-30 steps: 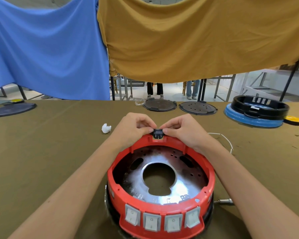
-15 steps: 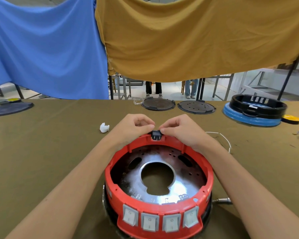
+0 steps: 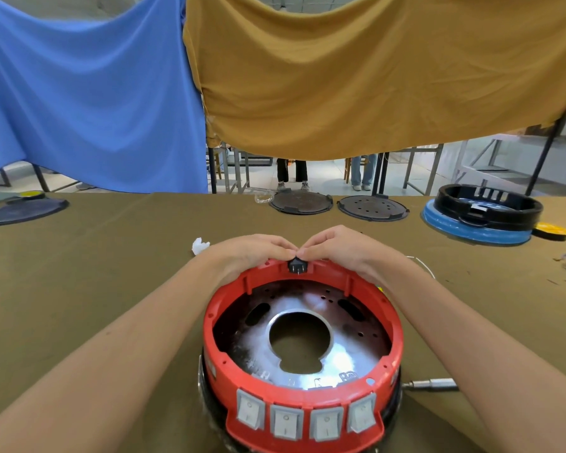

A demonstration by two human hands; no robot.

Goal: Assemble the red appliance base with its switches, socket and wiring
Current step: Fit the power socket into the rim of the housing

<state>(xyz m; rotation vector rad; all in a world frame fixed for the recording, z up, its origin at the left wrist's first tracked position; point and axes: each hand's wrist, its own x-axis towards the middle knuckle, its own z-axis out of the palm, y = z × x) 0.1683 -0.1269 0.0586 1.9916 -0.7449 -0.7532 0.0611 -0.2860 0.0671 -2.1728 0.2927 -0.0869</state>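
Note:
The red appliance base (image 3: 386, 328) stands near me on the olive cloth, with a shiny metal plate (image 3: 340, 358) inside it. Several grey rocker switches (image 3: 304, 420) sit in its near wall. A small black socket (image 3: 296, 265) sits in the notch of the far rim. My left hand (image 3: 252, 253) and my right hand (image 3: 343, 250) curl over that rim from either side, and their fingertips meet on top of the socket and press it. A thin white wire (image 3: 425, 266) lies behind my right wrist.
A white plastic piece (image 3: 199, 246) lies left of my left hand. A metal tool tip (image 3: 432, 384) pokes out at the base's right. Two dark round plates (image 3: 337, 204), a black ring on a blue disc (image 3: 481, 217) and a yellow lid (image 3: 551, 231) sit at the far edge.
The socket has gone lower into the rim notch. My fingertips have closed together over its top. The view has shifted slightly.

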